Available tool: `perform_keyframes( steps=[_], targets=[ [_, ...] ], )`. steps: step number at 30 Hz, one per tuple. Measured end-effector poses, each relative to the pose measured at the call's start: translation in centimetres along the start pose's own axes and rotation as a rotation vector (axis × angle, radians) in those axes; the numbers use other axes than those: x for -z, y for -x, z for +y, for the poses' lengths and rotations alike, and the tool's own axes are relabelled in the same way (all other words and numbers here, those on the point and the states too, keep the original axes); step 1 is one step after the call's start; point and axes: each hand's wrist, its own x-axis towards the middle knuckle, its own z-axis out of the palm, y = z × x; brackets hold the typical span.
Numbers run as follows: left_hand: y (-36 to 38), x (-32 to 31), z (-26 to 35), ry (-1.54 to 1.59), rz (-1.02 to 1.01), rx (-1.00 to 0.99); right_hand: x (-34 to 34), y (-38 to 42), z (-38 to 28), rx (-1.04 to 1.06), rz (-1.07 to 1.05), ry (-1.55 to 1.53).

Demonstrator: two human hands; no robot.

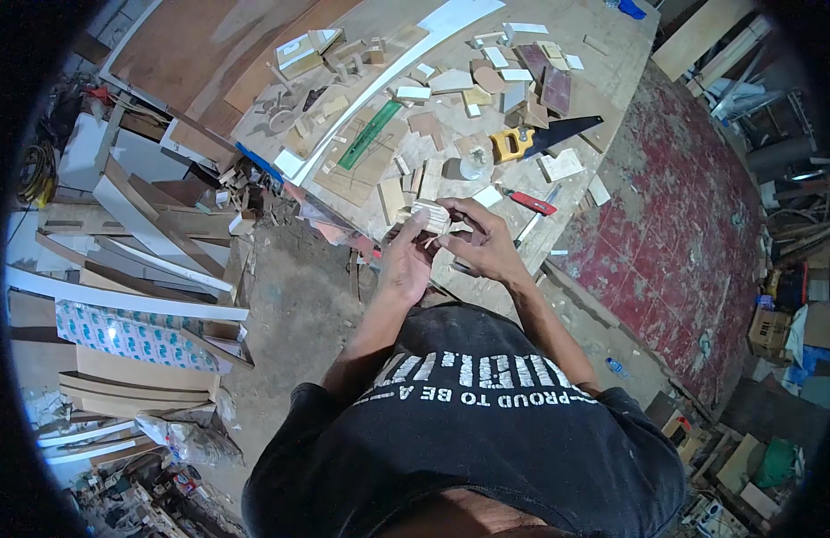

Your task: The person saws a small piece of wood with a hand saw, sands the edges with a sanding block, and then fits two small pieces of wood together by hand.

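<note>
A small pale wooden block (430,216) with layered, striped edges is held just over the near edge of the workbench. My left hand (408,258) grips it from the left, thumb on top. My right hand (488,244) has its fingers curled against the block's right side, and a thin sliver shows near the fingertips. Around the hands lie wood strips (391,199), a clear cup (473,161) with something inside, a red-handled utility knife (531,202) and a yellow-handled handsaw (513,142). My fingers hide part of the block.
The workbench (603,27) carries many wood offcuts (452,82), a green ruler (370,134) on a marked board and a long white curved strip (388,72). Curved panels (128,287) stack on the left. A red floor area (675,215) lies to the right.
</note>
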Motion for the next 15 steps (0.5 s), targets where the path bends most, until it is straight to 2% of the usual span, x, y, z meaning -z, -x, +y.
perform_keyframes(
  steps=[15],
  targets=[
    [-2.7,-3.9,2.3,-0.044,-0.118,-0.120,0.7,-3.2,-4.1,0.150,0.048,0.098]
  ],
)
